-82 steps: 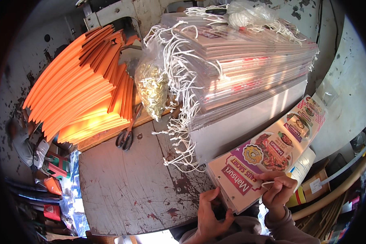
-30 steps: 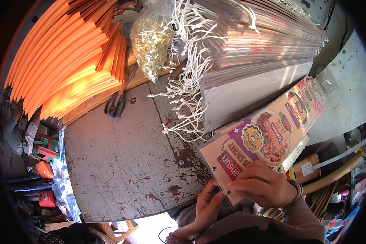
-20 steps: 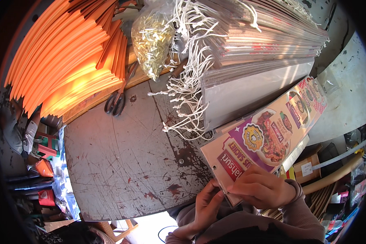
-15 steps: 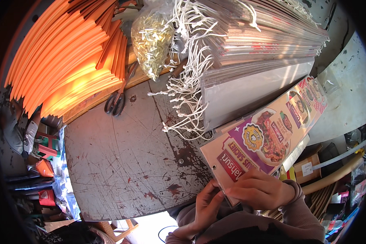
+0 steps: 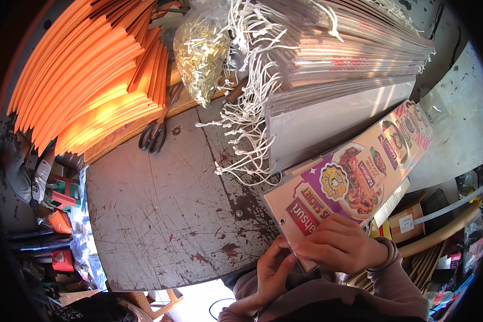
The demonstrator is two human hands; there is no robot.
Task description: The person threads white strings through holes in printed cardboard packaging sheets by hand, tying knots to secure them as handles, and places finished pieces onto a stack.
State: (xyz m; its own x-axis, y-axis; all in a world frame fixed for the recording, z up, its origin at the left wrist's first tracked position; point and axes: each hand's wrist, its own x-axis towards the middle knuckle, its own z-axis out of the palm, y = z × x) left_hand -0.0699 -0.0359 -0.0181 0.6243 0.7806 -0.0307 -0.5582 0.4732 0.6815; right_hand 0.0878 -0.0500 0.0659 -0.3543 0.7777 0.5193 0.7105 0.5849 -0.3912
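A peach-coloured printed sign (image 5: 327, 182) with food pictures and a purple panel lies slanted at the table's near right. A metal eyelet (image 5: 283, 221) shows near its left corner. At the lower corner my left hand (image 5: 273, 270) is closed, fingertips pinching the sign's edge. My right hand (image 5: 341, 246) lies over the sign's near end, its fingers curled around the edge beside the left fingertips. Whatever sits between the fingertips is hidden. Just beyond stands a thick pile of plastic-covered signs (image 5: 338, 121), with knotted white cords (image 5: 247, 134) spilling from their left ends.
Orange folded sheets (image 5: 91, 80) fan out at the far left. Beside them are a clear bag of small gold-coloured metal pieces (image 5: 199, 59) and dark-handled scissors (image 5: 153, 137). The scratched grey tabletop (image 5: 161, 214) spreads left of my hands. A cardboard box (image 5: 405, 220) and tubes are at the right.
My right hand has shifted slightly up and left over the sign, its fingers covering a bit more of the print. My left hand and the sign stay nearly in place.
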